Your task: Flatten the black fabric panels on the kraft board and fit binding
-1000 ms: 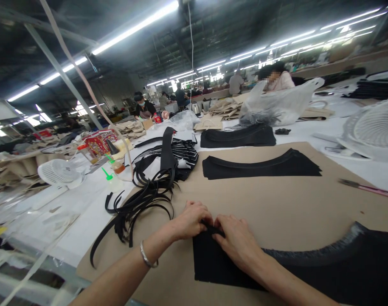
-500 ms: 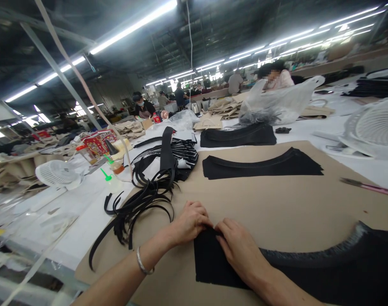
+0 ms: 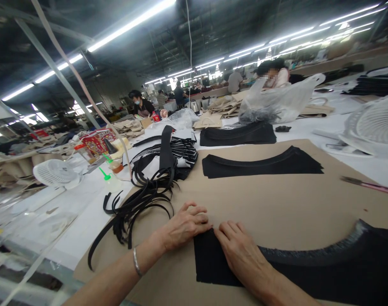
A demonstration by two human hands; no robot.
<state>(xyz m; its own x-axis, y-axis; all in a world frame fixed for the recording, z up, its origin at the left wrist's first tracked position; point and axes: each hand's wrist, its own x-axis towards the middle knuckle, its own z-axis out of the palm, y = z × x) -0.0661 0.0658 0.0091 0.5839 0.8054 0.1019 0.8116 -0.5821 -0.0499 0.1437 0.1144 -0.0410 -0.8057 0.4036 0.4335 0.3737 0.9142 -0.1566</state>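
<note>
My left fingers (image 3: 199,219) are spread; can't tell if my right fingers (image 3: 225,230) pinch. Uneven pressure could crease the black panel (image 3: 211,263).

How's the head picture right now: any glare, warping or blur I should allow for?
Head view: the nearest ceiling tube is blown out to white; the right-hand fan looks stretched near the frame edge; the far background is hazy; left hand and right hand read fairly clearly, but the black piece shows little surface detail.
</note>
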